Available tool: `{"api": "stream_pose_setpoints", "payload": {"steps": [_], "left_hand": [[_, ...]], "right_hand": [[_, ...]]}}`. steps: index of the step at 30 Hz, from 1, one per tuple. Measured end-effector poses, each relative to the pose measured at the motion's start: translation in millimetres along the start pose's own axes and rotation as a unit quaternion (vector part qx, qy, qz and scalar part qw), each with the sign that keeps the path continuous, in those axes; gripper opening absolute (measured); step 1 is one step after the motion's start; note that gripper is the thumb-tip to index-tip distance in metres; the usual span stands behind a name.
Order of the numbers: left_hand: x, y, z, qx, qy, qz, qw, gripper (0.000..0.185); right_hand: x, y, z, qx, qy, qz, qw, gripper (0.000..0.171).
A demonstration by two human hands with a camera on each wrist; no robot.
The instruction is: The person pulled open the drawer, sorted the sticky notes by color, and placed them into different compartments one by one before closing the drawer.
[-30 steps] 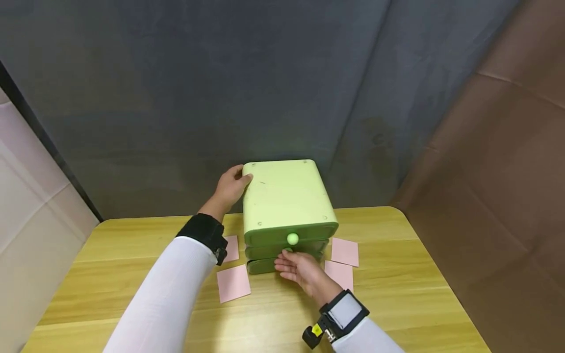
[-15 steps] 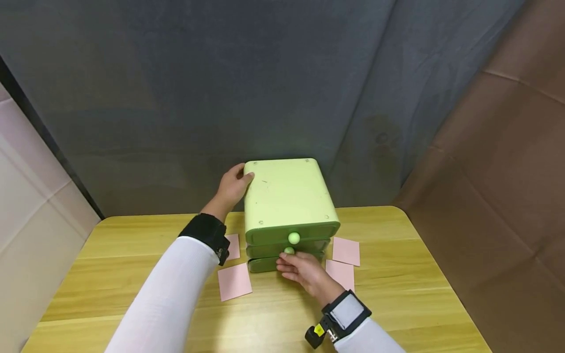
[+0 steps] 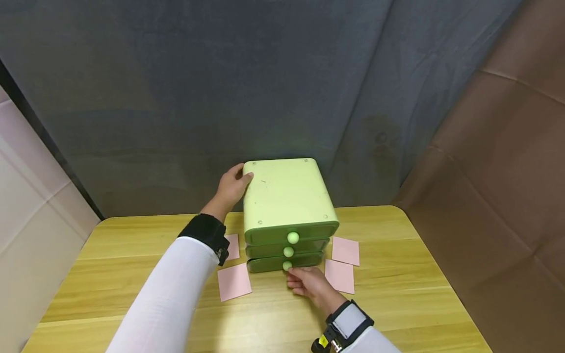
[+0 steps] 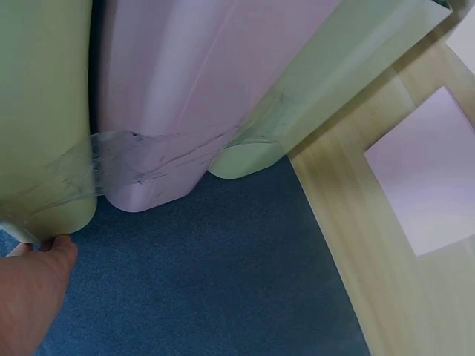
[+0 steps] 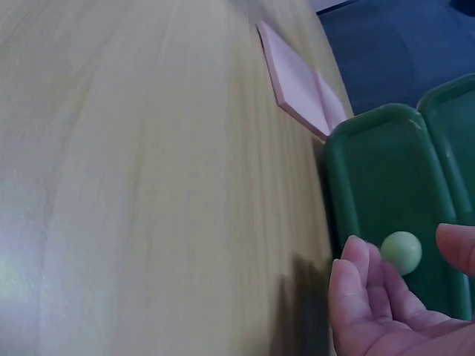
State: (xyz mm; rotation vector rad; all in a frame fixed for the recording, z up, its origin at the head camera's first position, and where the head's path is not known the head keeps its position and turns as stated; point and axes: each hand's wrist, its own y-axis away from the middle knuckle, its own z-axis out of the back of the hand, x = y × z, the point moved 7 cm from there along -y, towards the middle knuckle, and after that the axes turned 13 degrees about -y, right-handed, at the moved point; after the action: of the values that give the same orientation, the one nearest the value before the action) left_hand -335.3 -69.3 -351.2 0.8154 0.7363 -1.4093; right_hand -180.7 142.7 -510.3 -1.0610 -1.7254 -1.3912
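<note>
Your left hand (image 3: 230, 187) is extended forward, its sleeve running up from the lower left, and it grips the rear left corner of the green drawer cabinet (image 3: 284, 196): the thumb lies over the top edge and the fingers wrap round the side. In the left wrist view only a fingertip (image 4: 44, 256) shows, touching the cabinet's lower corner.

Your right hand (image 3: 311, 283) rests low on the wooden table (image 3: 397, 294), just in front of the bottom drawer (image 3: 269, 264). Its fingers are loosely curled and hold nothing. The fingertips sit just beside the bottom knob (image 3: 287, 265); the right wrist view shows fingers (image 5: 356, 278) and thumb on either side of that knob (image 5: 401, 251), with a gap, not touching.

The cabinet stands at the table's far edge, all three drawers closed. Pink paper squares (image 3: 234, 282) lie on the table on both sides of it.
</note>
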Motion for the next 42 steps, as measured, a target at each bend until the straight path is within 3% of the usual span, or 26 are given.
{"api": "stream_pose_setpoints", "payload": {"steps": [16,30,42], "left_hand": [[1.3,2.4,2.6,0.001,0.007,-0.004,1.0000,0.059],[2.4,2.2,4.8,0.003,0.005,-0.005,1.0000,0.059],[3.1,-3.3,4.3,0.004,0.005,-0.006,1.0000,0.058]], "right_hand": [[-11,-12,-8,-0.030,-0.057,-0.017,0.998,0.028],[-15,-6,-10,-0.009,-0.041,-0.022,0.999,0.030],[-17,2,-9,-0.017,0.022,-0.039,0.999,0.031]]}}
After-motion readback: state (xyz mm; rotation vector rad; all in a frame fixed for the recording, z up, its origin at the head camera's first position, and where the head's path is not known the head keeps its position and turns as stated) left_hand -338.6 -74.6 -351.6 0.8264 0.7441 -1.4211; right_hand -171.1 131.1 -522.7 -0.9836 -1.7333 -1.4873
